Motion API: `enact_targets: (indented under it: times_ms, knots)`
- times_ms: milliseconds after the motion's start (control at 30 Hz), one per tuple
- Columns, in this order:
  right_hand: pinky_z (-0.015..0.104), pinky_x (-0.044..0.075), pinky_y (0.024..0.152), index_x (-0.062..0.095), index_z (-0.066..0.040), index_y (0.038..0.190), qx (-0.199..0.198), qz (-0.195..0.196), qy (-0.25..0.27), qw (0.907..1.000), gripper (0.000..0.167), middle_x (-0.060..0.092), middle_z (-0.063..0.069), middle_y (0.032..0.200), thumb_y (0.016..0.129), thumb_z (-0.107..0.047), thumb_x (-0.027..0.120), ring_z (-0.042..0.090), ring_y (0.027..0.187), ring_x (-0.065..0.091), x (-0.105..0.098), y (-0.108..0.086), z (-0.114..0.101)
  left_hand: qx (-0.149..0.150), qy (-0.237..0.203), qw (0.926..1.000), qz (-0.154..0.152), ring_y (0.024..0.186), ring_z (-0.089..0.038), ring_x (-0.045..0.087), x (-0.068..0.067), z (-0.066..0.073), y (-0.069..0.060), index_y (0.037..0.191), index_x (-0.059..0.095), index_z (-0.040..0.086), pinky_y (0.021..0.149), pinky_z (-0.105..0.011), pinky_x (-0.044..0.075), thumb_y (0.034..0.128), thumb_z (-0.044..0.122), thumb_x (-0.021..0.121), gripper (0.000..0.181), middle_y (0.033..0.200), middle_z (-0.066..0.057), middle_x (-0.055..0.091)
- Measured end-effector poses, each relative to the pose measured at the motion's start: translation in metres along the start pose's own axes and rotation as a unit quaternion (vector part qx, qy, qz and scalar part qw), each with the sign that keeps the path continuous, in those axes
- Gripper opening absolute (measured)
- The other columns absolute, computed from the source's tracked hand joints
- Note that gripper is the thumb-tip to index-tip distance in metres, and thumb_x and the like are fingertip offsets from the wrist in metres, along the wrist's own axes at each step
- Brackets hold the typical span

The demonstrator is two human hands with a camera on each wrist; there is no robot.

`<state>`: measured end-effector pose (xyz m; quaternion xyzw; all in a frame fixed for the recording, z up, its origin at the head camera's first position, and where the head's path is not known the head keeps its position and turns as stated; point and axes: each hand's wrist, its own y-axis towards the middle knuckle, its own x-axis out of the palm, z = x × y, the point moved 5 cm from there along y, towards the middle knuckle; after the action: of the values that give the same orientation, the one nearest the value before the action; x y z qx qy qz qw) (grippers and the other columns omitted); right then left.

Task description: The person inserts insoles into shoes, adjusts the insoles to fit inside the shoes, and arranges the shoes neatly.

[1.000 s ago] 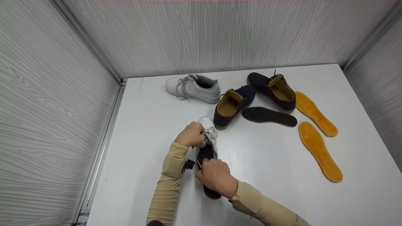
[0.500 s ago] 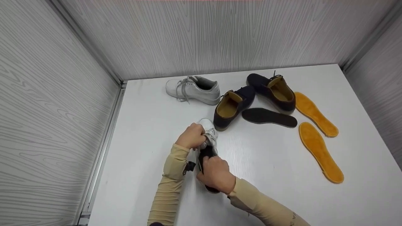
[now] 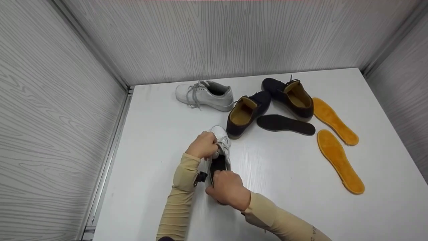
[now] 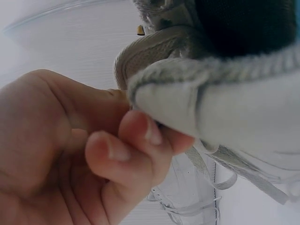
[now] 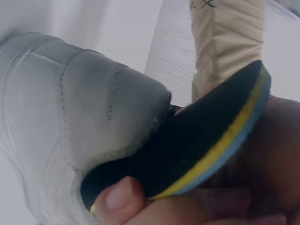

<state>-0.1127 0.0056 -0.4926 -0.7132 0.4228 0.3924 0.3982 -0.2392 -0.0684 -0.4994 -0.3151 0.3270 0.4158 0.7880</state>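
Note:
A white lace-up sneaker [image 3: 218,132] lies at the middle front, toe pointing away from me. My left hand [image 3: 202,145] pinches the edge of its opening near the laces; in the left wrist view, thumb and fingers close on the padded collar [image 4: 164,91]. A black insole [image 3: 218,163] is partly inside the sneaker. My right hand [image 3: 230,190] grips its rear part. In the right wrist view the insole [image 5: 197,133] slants out over the heel [image 5: 93,98], its yellow and blue layered edge showing. The insole's front end is hidden inside the sneaker.
Another white sneaker [image 3: 205,96] lies behind. Two dark shoes with tan linings, a nearer one [image 3: 236,129] and a farther one [image 3: 274,87], stand to its right. A second black insole [image 3: 286,124] and two orange insoles, one farther [image 3: 334,121], one nearer [image 3: 340,160], lie at the right.
The right hand has pushed the black insole farther forward into the sneaker, so less of its rear end sticks out. The left hand keeps its hold with little movement.

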Motion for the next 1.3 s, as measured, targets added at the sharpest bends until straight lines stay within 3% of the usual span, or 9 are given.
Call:
enact_targets:
  times_ms: [267,433,600,833,967,1300]
  knots:
    - [0.042,0.051,0.052,0.058,-0.003,0.083,-0.014,0.076,0.000,0.9970,0.030,0.057,0.015,0.070,0.080,-0.031,0.068,0.027,0.063,0.060,0.005,0.007,0.002,-0.014,0.003,0.9999,0.003,0.030,-0.011,0.047,0.001,-0.001,0.001,0.046,0.047,0.013,0.034,-0.024,0.038,0.0800,-0.002,0.049,0.038,0.039,0.001,0.047]
    - [0.040,0.049,0.048,0.055,-0.005,0.077,-0.035,0.049,-0.047,0.9971,0.032,0.054,0.011,0.065,0.076,-0.033,0.071,0.025,0.059,0.058,0.001,-0.002,0.000,-0.017,0.005,0.9998,0.007,0.030,-0.011,0.047,0.001,0.000,0.001,0.046,0.049,0.013,0.035,-0.024,0.037,0.0786,-0.002,0.049,0.036,0.039,0.001,0.048]
    - [0.038,0.047,0.045,0.053,-0.006,0.071,-0.043,0.029,-0.032,0.9982,0.029,0.050,0.007,0.060,0.076,-0.030,0.069,0.022,0.053,0.055,-0.002,-0.006,-0.003,-0.017,0.004,0.9998,0.003,0.030,-0.011,0.047,0.000,0.000,0.001,0.046,0.046,0.014,0.034,-0.024,0.037,0.0791,-0.003,0.049,0.037,0.039,0.001,0.048]
    - [0.039,0.047,0.047,0.055,-0.006,0.072,-0.033,0.055,0.014,0.9978,0.023,0.052,0.009,0.061,0.077,-0.024,0.067,0.022,0.054,0.054,0.000,-0.001,-0.003,-0.021,0.002,0.9997,0.007,0.030,-0.010,0.047,-0.001,-0.001,0.001,0.047,0.048,0.013,0.034,-0.023,0.037,0.0795,-0.001,0.051,0.036,0.040,0.001,0.049]
    - [0.038,0.047,0.047,0.054,-0.005,0.073,-0.040,0.082,0.023,0.9956,0.020,0.052,0.009,0.061,0.077,-0.020,0.066,0.021,0.054,0.054,0.002,0.002,-0.002,-0.021,-0.001,0.9998,0.001,0.030,-0.010,0.048,-0.001,-0.001,0.001,0.046,0.046,0.013,0.034,-0.023,0.038,0.0795,-0.002,0.050,0.037,0.039,0.001,0.047]
    - [0.042,0.051,0.052,0.057,-0.002,0.079,-0.028,0.107,0.039,0.9931,0.020,0.057,0.014,0.066,0.081,-0.019,0.068,0.028,0.062,0.062,0.010,0.016,0.004,-0.013,0.000,0.9999,-0.002,0.031,-0.010,0.047,-0.001,0.000,0.002,0.045,0.043,0.014,0.034,-0.023,0.038,0.0792,-0.003,0.049,0.039,0.039,0.002,0.046]
